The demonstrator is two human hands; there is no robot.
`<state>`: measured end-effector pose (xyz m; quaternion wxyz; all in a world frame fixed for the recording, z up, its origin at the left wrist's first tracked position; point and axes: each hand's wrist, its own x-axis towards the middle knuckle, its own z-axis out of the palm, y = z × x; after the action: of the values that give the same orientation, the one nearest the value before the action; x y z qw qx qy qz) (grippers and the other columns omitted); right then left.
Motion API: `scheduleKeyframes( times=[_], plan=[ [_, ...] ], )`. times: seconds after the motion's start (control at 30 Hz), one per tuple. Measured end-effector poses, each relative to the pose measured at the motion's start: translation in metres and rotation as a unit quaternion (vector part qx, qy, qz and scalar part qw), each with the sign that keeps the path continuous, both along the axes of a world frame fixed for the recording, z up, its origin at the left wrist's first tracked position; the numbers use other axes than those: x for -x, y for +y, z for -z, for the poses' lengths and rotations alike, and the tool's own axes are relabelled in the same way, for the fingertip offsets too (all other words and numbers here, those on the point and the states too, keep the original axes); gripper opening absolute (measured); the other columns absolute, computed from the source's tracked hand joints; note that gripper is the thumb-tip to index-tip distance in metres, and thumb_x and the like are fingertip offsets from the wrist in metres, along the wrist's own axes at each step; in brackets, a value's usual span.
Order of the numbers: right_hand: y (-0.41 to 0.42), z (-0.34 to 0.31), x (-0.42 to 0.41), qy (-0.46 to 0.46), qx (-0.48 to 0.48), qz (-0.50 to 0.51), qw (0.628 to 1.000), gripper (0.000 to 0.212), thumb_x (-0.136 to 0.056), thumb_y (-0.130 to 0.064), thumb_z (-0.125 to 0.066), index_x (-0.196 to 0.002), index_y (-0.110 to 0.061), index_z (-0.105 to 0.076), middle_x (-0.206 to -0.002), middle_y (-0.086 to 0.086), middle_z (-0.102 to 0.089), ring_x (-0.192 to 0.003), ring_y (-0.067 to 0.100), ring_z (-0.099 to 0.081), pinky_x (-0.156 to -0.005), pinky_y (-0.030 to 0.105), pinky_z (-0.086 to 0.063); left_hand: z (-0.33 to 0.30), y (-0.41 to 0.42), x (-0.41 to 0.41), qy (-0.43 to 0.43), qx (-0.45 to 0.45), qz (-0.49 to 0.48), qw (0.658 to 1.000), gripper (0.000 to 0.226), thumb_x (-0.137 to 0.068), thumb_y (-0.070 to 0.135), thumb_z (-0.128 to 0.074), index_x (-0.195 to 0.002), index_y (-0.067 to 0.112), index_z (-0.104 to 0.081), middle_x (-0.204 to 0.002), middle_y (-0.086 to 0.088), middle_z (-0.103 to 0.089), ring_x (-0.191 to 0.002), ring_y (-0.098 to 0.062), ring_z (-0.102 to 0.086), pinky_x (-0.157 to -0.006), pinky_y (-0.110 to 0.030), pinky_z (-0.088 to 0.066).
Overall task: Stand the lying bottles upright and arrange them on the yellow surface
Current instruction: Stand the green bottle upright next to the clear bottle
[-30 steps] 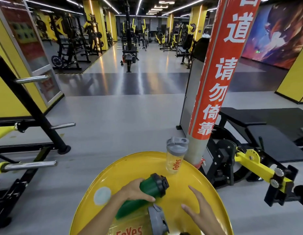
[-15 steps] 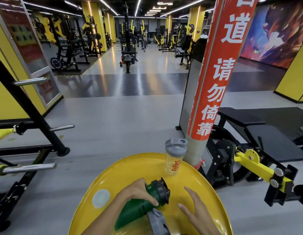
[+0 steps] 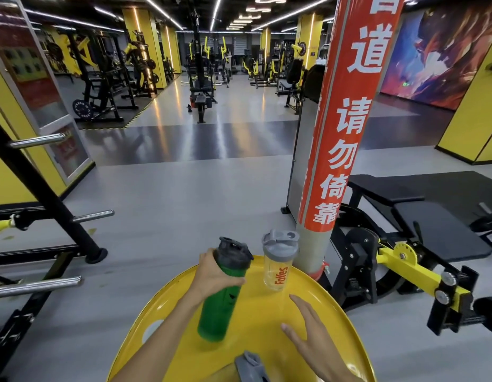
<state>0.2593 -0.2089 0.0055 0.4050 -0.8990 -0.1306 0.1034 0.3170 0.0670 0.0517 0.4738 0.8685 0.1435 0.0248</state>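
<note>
The person's left hand [image 3: 211,274] is wrapped around the upper body of the green bottle [image 3: 221,293], fingers curled across its front just under the dark lid, and holds it nearly upright with the top leaning slightly away from the person. The base of the green bottle sits low over the yellow surface [image 3: 267,321]; whether it touches cannot be told. Just beside the green bottle, on the side away from the left hand and a little farther from the person, the clear bottle [image 3: 279,261] with a grey lid and orange lettering stands upright on the yellow surface, apart from the green one. Nearer the person than the green bottle, at the bottom edge of the view, the grey lid of a third bottle [image 3: 250,368] pokes up, its body cut off, so its pose cannot be told. The right hand [image 3: 313,337] is spread flat with fingers splayed, grasping nothing, over the yellow surface on the clear bottle's side of the green bottle. Beyond the clear bottle rises a pillar wrapped in a red banner [image 3: 341,133].
</note>
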Motion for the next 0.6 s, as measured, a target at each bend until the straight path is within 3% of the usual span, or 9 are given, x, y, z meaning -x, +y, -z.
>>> scheduleKeyframes(
  times=[0.07, 0.13, 0.23, 0.37, 0.6],
  plan=[
    [0.000, 0.000, -0.003, 0.001, -0.007, 0.000, 1.000, 0.094, -0.065, -0.096, -0.027, -0.144, -0.047, -0.016, -0.153, -0.019, -0.027, -0.143, 0.006, -0.027, -0.114, 0.024, -0.029, 0.000, -0.002, -0.008, -0.043, 0.018, -0.036, 0.998, 0.097, -0.025, 0.061, -0.095, -0.106, 0.027, -0.055, -0.107, 0.001, -0.062, -0.097, -0.013, -0.064, -0.085, -0.037, -0.060],
    [0.000, -0.001, -0.005, 0.001, -0.008, 0.002, 1.000, 0.094, -0.062, -0.098, -0.024, -0.142, -0.048, -0.015, -0.149, -0.022, -0.027, -0.142, 0.005, -0.027, -0.113, 0.022, -0.029, -0.007, -0.014, -0.006, -0.084, 0.052, -0.077, 0.992, 0.095, -0.034, 0.046, -0.099, -0.112, 0.022, -0.051, -0.112, 0.001, -0.054, -0.100, -0.013, -0.059, -0.091, -0.032, -0.055],
    [-0.002, -0.004, -0.005, -0.004, -0.002, 0.009, 1.000, 0.084, -0.069, -0.088, -0.029, -0.142, -0.049, -0.015, -0.145, -0.026, -0.024, -0.141, 0.004, -0.027, -0.110, 0.018, -0.028, -0.004, -0.031, -0.007, -0.149, 0.090, -0.129, 0.976, 0.092, -0.043, 0.030, -0.101, -0.115, 0.019, -0.045, -0.116, 0.000, -0.046, -0.102, -0.014, -0.053, -0.091, -0.028, -0.048],
    [-0.009, -0.006, -0.005, -0.007, 0.002, 0.022, 1.000, 0.082, -0.073, -0.081, -0.033, -0.145, -0.047, -0.016, -0.146, -0.027, -0.023, -0.139, 0.000, -0.026, -0.110, 0.018, -0.029, 0.011, -0.043, -0.015, -0.192, 0.121, -0.177, 0.958, 0.100, -0.043, 0.033, -0.100, -0.122, 0.019, -0.042, -0.119, -0.002, -0.041, -0.109, -0.019, -0.052, -0.098, -0.033, -0.047],
    [-0.015, -0.001, -0.001, -0.014, 0.003, 0.038, 0.999, 0.067, -0.089, -0.065, -0.047, -0.146, -0.046, -0.018, -0.147, -0.028, -0.025, -0.138, -0.003, -0.026, -0.106, 0.014, -0.026, 0.022, -0.068, -0.015, -0.240, 0.150, -0.189, 0.940, 0.108, -0.048, 0.026, -0.098, -0.136, 0.012, -0.037, -0.129, -0.005, -0.038, -0.114, -0.009, -0.042, -0.098, -0.024, -0.042]
  ],
)
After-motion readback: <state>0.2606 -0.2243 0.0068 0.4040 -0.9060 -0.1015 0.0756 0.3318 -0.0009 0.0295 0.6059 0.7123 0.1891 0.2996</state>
